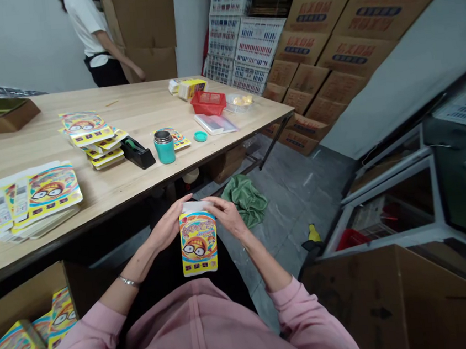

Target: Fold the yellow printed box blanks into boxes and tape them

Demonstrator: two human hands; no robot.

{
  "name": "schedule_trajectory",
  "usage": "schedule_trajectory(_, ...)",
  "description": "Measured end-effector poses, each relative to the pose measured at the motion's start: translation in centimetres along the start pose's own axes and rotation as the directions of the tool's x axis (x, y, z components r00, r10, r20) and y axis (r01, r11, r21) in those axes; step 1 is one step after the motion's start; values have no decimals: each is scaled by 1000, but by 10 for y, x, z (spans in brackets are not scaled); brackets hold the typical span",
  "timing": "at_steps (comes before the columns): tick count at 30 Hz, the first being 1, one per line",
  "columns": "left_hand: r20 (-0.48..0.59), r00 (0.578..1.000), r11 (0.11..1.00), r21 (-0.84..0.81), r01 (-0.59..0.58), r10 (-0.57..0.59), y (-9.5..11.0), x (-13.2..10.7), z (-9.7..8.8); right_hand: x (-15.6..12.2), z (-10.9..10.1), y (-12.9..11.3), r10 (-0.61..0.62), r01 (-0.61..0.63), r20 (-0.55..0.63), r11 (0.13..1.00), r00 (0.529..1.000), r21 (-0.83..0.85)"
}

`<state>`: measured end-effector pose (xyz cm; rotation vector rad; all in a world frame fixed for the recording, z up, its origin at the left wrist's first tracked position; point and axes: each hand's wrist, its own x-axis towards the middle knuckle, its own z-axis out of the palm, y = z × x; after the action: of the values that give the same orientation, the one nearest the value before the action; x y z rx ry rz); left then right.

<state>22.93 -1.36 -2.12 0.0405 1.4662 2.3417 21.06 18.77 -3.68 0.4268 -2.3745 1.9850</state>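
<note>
Currently: printed yellow card packet [199,244], long axis running fore-and-aft, top end pinched narrowly between left hand [167,226] and right hand [227,215], neither hand clearly nearer.

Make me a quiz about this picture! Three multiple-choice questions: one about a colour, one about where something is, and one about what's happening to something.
1. What colour is the crumpled cloth on the floor?
A) red B) green C) blue

2. Where is the teal flask?
A) on the wooden table B) on the floor C) beside the cloth

3. What is happening to the yellow printed packet?
A) lying on the wooden table B) standing beside the teal flask C) held in the left hand and right hand

Answers:
1 B, the cloth shows green.
2 A, it stands on the tabletop beside the black tape dispenser.
3 C, both hands grip its upper part.
</note>
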Motion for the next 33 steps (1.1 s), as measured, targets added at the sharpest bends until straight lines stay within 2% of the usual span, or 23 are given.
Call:
schedule_trajectory(3, -27, 999, 999, -29, 45, -46, 2, 0, -1, -1, -1, -1, 31, -31, 43, 1000, 999, 1)
schedule_trajectory(6, -39, 998, 995, 87, 51, -48, 5, 1, -3, 0, 0, 1, 78, -81, 80, 996, 994, 39)
schedule_trajectory(9, -12, 999, 971, 234, 51, -50, 11, 0, -6, -1, 2, 2, 63, -65, 41, 997, 997, 31)
schedule_trajectory(13, 69, 981, 968, 189, 166, -181, 19, -4, -11, -5, 3, -5, 25, -25, 70, 1000, 997, 0)
schedule_trajectory(16, 103, 968, 957, 205, 204, -228, 20, -9, -13, -7, 3, -11, 113, -113, 104, 994, 988, -2)
schedule_trajectory(19, 66, 973, 937, 291, 195, -223, 18, -13, -17, -8, 4, -11, 210, -219, 112, 973, 971, 75)
schedule_trajectory(23, 35, 965, 909, 344, 234, -261, 10, -14, -23, -10, 7, -3, 263, -288, 163, 945, 951, 156)
schedule_trajectory(26, 59, 963, 913, 339, 228, -263, 6, -13, -28, -13, 10, 0, 273, -287, 134, 953, 953, 101)
schedule_trajectory(29, 131, 964, 915, 366, 171, -233, 7, -10, -33, -16, 11, -1, 255, -260, 96, 964, 962, 48)
schedule_trajectory(33, 186, 948, 905, 390, 169, -257, 7, -10, -38, -17, 8, -2, 203, -199, 148, 979, 968, -39)
